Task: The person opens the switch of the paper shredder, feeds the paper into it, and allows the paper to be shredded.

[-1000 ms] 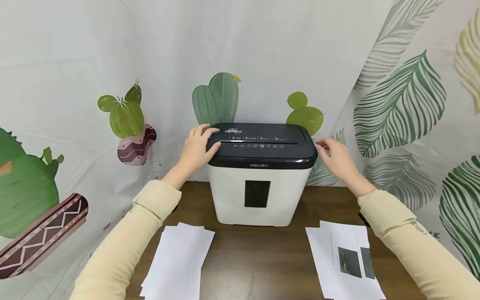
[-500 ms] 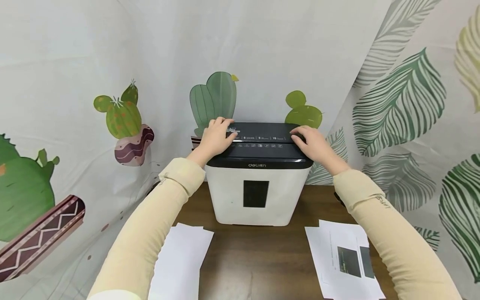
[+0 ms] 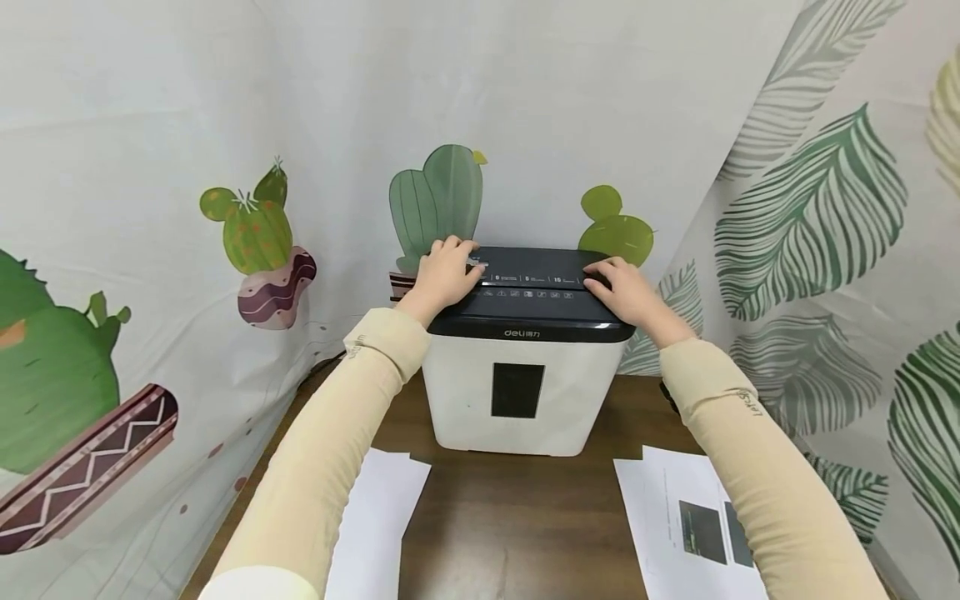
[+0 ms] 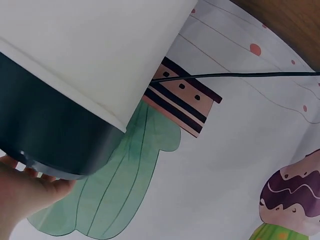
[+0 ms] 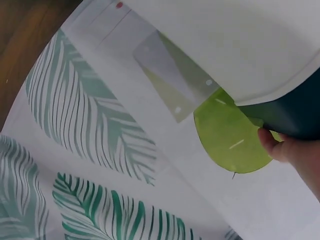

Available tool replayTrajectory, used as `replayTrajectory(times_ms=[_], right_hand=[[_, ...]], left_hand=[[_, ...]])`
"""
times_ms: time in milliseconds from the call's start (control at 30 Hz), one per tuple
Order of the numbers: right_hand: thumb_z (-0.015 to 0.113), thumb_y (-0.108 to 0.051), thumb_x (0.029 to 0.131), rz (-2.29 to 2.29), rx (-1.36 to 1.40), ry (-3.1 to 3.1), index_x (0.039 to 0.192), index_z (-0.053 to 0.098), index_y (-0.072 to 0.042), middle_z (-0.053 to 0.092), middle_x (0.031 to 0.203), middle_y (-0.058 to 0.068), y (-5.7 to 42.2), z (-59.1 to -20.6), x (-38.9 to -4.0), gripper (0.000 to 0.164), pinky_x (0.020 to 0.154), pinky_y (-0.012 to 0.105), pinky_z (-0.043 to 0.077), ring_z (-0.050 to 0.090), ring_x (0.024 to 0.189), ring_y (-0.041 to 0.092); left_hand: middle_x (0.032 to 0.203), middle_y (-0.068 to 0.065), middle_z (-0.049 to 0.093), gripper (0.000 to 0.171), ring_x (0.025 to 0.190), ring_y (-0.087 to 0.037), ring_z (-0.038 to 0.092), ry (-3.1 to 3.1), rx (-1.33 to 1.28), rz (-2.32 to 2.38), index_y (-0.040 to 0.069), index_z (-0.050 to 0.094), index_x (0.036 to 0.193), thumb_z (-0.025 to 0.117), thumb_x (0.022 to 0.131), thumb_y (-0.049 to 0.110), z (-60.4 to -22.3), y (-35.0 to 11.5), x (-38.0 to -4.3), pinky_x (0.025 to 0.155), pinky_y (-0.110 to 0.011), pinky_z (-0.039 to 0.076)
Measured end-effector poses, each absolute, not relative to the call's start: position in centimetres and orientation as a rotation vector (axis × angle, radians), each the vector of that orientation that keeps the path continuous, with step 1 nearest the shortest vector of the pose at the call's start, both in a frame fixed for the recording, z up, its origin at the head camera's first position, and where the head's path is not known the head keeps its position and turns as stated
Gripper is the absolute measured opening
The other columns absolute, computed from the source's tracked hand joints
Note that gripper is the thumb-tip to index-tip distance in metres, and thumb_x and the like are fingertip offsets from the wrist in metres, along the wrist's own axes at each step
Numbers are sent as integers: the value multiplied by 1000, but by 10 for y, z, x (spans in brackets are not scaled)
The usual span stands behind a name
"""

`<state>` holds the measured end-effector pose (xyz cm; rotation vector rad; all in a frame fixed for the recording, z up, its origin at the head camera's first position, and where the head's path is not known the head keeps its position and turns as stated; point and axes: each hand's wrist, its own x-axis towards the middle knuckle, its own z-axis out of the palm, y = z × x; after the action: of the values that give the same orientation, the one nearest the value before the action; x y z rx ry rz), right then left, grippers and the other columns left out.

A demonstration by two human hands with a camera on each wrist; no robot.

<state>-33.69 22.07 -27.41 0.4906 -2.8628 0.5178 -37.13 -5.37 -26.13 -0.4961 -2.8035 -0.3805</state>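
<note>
We see a paper shredder (image 3: 525, 352) upright on the tabletop (image 3: 517, 525), toward its far side and in front of a printed cloth (image 3: 330, 108). Its body is white with a dark window (image 3: 517, 391) in the front, and its black top (image 3: 517, 311) carries the deli name on the front edge, a row of small icons and a long slot.

We find both hands resting on that top, fingers loosely bent and not clenched: the left hand (image 3: 446, 277) at the left end, the right hand (image 3: 627, 290) at the right end. From the left wrist we see fingertips touching the black edge, and a dark cable (image 4: 240, 75) running across the cloth beside the body.

Nearer to us, overlapping white sheets (image 3: 371, 517) lie at the left, partly behind the left sleeve (image 3: 322, 458); at the right lie printed sheets (image 3: 660, 517) with dark blocks, partly covered by the right sleeve (image 3: 750, 467). Cacti and striped leaves pattern the cloth.
</note>
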Motion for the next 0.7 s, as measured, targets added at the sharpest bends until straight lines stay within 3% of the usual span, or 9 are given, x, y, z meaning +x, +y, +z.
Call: replayTrajectory(times_ms=[167, 700], right_hand=[[33, -28, 96, 501, 504, -2920, 129, 38, 0, 29, 132, 28, 222, -276, -336, 44, 100, 54, 20, 25, 122, 45], [34, -31, 95, 545, 467, -2905, 128, 40, -3, 30, 131, 25, 221, -277, -336, 43, 96, 53, 23, 29, 115, 41]], left_hand=[[130, -11, 40, 43, 118, -31, 36, -2817, -522, -347, 16, 41, 130, 42, 91, 35, -264, -49, -369, 91, -49, 36], [130, -16, 40, 50, 120, -32, 35, -2826, -453, -318, 4, 39, 130, 41, 91, 36, -273, -57, -368, 98, -42, 33]])
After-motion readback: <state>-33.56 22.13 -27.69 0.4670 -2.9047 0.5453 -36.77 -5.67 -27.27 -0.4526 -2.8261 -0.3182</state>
